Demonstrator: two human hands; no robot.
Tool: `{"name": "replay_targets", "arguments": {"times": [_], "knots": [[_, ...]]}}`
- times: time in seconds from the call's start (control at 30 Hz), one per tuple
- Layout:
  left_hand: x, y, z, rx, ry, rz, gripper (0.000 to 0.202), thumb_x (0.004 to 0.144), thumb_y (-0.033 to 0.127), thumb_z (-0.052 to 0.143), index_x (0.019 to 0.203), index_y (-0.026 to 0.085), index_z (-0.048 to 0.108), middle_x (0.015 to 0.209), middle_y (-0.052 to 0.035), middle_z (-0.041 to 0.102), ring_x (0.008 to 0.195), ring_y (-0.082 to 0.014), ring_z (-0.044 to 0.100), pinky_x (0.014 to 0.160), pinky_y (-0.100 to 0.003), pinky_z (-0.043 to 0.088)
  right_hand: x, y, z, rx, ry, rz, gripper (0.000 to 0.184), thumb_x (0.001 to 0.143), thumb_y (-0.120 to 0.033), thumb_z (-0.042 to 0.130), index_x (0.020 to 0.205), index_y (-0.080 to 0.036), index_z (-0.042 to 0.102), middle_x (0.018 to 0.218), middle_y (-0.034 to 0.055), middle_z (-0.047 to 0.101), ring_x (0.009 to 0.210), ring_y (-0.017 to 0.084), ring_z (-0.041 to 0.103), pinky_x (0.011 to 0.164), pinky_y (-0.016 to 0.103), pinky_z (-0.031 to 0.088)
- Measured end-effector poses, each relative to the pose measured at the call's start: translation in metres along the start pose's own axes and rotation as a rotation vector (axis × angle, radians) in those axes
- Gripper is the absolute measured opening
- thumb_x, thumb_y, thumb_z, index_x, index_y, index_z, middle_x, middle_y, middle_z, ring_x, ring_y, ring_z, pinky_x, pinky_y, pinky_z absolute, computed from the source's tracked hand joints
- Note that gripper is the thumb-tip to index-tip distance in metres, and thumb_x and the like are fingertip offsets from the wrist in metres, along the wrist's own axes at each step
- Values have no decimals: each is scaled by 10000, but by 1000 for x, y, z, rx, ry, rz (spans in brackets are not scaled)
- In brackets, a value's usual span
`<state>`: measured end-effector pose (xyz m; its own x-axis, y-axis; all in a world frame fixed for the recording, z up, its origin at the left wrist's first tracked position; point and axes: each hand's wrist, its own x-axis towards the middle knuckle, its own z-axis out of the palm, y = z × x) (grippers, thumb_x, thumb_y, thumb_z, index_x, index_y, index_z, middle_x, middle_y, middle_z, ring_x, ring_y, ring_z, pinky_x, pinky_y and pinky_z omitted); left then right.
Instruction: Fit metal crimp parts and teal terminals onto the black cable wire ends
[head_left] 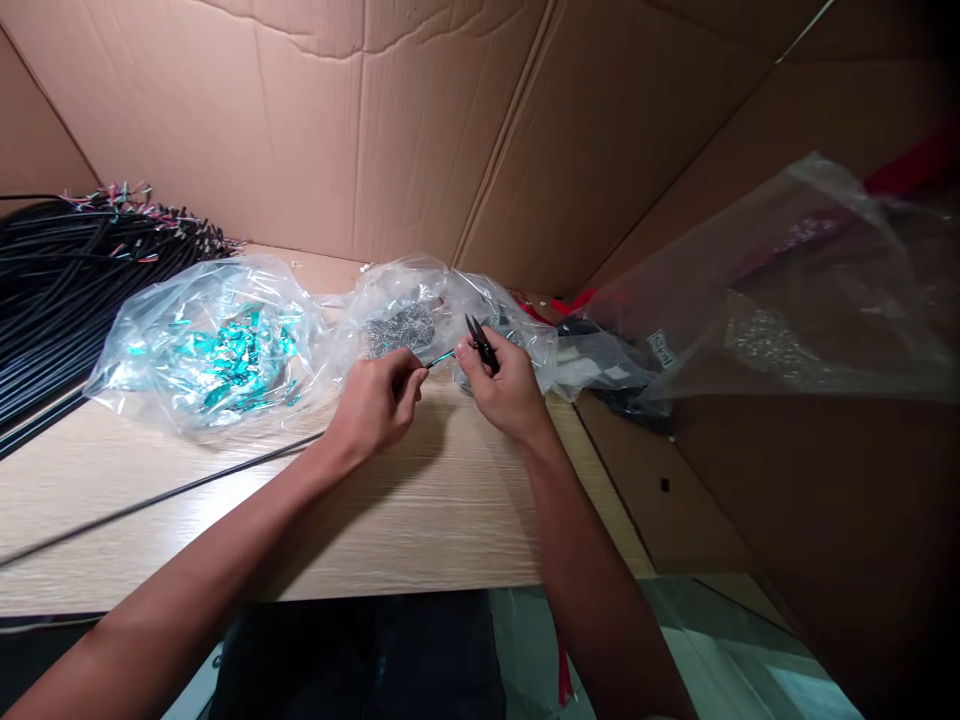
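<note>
Teal wire [441, 359] — light, best held near its tip — is pinched in the left hand [375, 405]; snips [481, 343] are clamped in the right hand [504, 385].

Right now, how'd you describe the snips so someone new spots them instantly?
On the pale wood table, find the clear bag holding a grey tangle. Just in front of it, the right hand pinches small black snips, the only tool in view, beside a thin teal wire running from the left hand.
</note>
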<state>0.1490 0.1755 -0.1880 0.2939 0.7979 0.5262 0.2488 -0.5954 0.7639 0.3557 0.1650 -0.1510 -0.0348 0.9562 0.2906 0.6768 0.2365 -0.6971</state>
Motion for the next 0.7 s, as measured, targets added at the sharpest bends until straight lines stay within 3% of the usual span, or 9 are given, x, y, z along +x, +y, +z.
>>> {"name": "replay_targets", "arguments": {"times": [0.2, 0.4, 0.57, 0.7], "knots": [[-5, -8, 8, 277, 213, 260, 199, 1047, 167, 572, 849, 167, 598, 643, 15, 578, 528, -103, 431, 544, -256, 267, 5, 5, 6, 342, -101, 192, 848, 874, -834, 606, 1048, -19, 450, 735, 3, 352, 668, -119, 322, 628, 58, 267], [-9, -9, 11, 609, 274, 423, 242, 1080, 90, 537, 883, 162, 657, 749, -18, 660, 591, -136, 535, 574, -321, 302, 5, -1, 3, 565, -256, 376, 825, 788, -729, 734, 1001, -54, 309, 679, -42, 223, 579, -106, 249, 559, 105, 153], [-8, -8, 10, 707, 309, 463, 280, 1069, 40, 515, 873, 169, 668, 765, -32, 660, 643, -157, 567, 596, -342, 318, 4, -2, -1, 600, -327, 375, 821, 791, -718, 758, 1107, -51, 400, 679, -45, 243, 582, -108, 241, 559, 105, 140], [-8, -12, 9, 716, 294, 448, 299, 1090, 57, 477, 894, 173, 671, 766, -29, 670, 614, -153, 564, 579, -338, 329, 4, 1, 1, 557, -294, 289, 896, 770, -806, 760, 1063, -41, 398, 700, -29, 279, 605, -118, 244, 562, 104, 171]]}}
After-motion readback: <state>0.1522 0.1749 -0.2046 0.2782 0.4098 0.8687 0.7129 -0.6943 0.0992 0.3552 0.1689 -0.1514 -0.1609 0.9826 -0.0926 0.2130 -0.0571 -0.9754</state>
